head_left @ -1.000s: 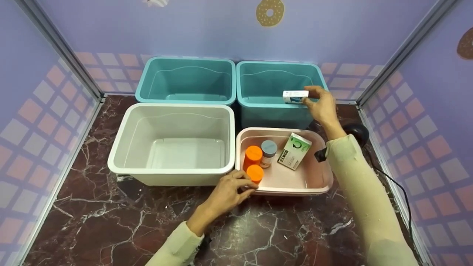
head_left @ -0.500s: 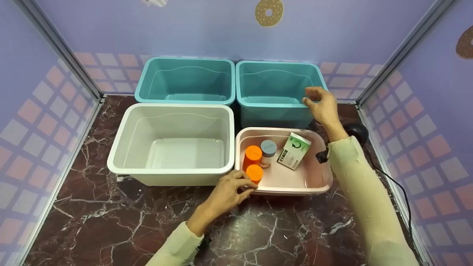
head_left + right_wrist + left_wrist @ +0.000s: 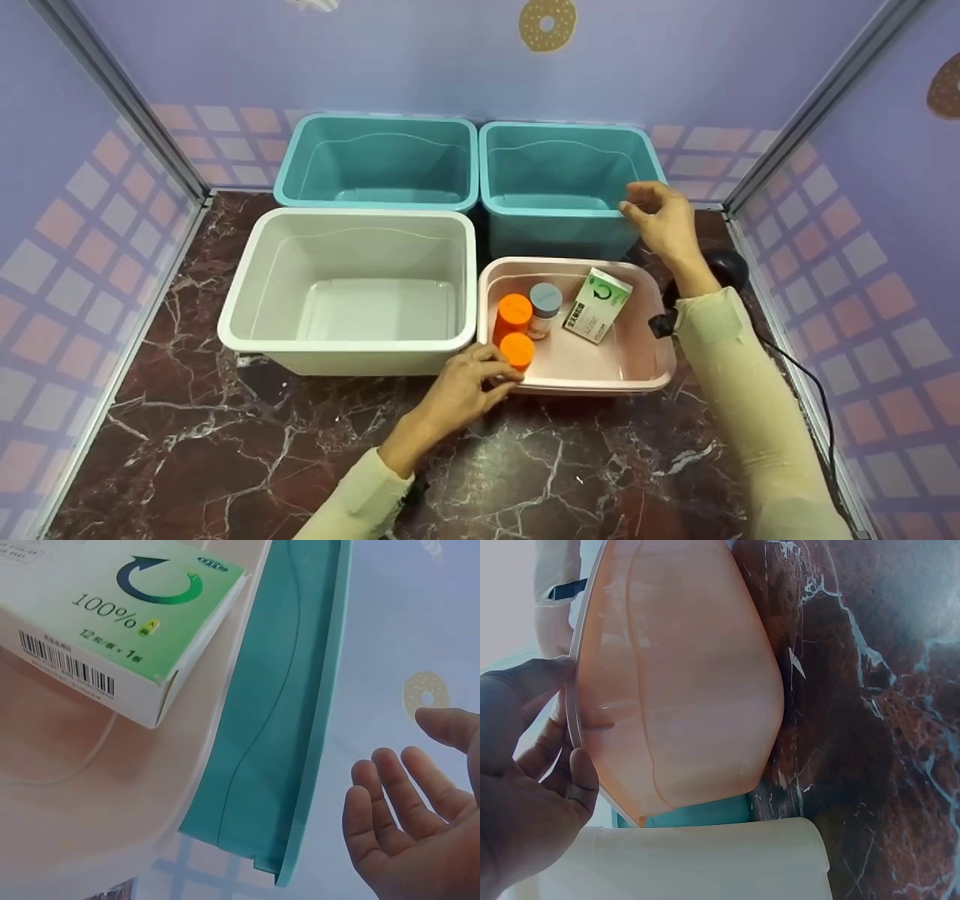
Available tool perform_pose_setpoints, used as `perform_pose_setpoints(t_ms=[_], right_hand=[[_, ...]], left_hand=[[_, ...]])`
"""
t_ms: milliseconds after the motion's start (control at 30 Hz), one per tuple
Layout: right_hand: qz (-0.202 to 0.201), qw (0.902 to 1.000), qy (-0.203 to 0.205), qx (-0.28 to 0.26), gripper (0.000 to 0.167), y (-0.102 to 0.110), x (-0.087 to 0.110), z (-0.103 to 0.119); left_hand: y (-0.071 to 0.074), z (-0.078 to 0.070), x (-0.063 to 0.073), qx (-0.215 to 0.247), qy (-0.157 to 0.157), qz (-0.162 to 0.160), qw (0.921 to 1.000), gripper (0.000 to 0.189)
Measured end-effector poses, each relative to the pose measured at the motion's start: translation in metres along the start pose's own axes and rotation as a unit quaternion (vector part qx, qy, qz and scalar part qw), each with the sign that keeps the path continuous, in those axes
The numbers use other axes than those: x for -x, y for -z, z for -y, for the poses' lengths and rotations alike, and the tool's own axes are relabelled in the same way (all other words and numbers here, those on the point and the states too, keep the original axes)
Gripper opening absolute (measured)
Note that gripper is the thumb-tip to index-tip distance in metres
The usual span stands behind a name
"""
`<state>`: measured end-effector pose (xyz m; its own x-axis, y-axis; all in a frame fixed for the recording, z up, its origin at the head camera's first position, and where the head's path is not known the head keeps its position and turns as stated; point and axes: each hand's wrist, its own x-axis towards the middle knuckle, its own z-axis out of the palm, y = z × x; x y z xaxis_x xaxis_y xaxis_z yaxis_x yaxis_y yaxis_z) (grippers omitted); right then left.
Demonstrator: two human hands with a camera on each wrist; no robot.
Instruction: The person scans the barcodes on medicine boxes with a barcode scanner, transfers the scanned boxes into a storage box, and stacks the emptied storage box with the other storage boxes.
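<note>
My left hand [image 3: 463, 382] pinches the front left rim of a pink bin [image 3: 637, 367]; in the left wrist view, thumb and fingers lie on either side of that rim. Inside the bin stand two orange-capped bottles [image 3: 514, 311] and a grey-capped bottle [image 3: 545, 300]. Beside them leans a green-and-white medicine box [image 3: 598, 306], seen close up in the right wrist view. My right hand [image 3: 666, 223] hovers at the front right corner of the right teal bin [image 3: 559, 234], fingers apart and nothing between them. The near wall of that bin hides part of its floor.
A white bin [image 3: 349, 346] stands left of the pink one, and a second teal bin [image 3: 375, 204] behind it. A black object with a cable [image 3: 726, 268] lies at the right. Walls enclose the marble-patterned table [image 3: 247, 450] at the back and sides.
A second ago my right hand held a small white-and-blue box over the right teal bin; it has let go and the box is out of sight. The hand has shifted slightly right.
</note>
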<state>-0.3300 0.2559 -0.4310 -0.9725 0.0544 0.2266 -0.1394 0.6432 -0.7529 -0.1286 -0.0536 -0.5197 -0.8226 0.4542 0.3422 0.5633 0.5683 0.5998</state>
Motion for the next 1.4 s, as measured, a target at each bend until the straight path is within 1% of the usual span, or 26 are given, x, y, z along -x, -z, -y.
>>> perform_pose_setpoints(t_ms=[200, 367, 500, 800, 967, 1167, 1400], right_hand=[[-0.004, 1.0, -0.002, 0.006, 0.037, 0.004, 0.008, 0.001], [0.0, 1.0, -0.007, 0.007, 0.037, 0.007, 0.014, 0.003], [0.004, 1.0, -0.004, 0.008, 0.037, 0.009, 0.019, 0.004], [-0.003, 0.9999, 0.008, 0.008, 0.033, 0.014, 0.031, 0.005], [0.003, 1.0, 0.004, -0.003, 0.036, 0.018, 0.037, 0.005], [0.017, 0.9994, 0.012, -0.029, 0.037, 0.021, 0.046, 0.003], [0.011, 0.9997, 0.021, -0.012, 0.035, 0.024, 0.058, -0.001]], left_hand=[[0.001, 0.0, -0.001, -0.004, -0.006, 0.001, 1.0, 0.01], [0.001, 0.001, -0.001, -0.003, -0.002, 0.004, 1.0, 0.01], [0.0, 0.001, -0.001, -0.001, -0.001, 0.003, 1.0, 0.01], [0.001, -0.001, 0.0, 0.0, 0.002, 0.004, 1.0, 0.011], [0.001, 0.0, -0.001, 0.0, 0.002, 0.003, 1.0, 0.012], [0.001, 0.0, -0.001, 0.004, 0.001, 0.002, 1.0, 0.011], [0.001, 0.0, 0.0, 0.008, 0.003, 0.004, 1.0, 0.011]])
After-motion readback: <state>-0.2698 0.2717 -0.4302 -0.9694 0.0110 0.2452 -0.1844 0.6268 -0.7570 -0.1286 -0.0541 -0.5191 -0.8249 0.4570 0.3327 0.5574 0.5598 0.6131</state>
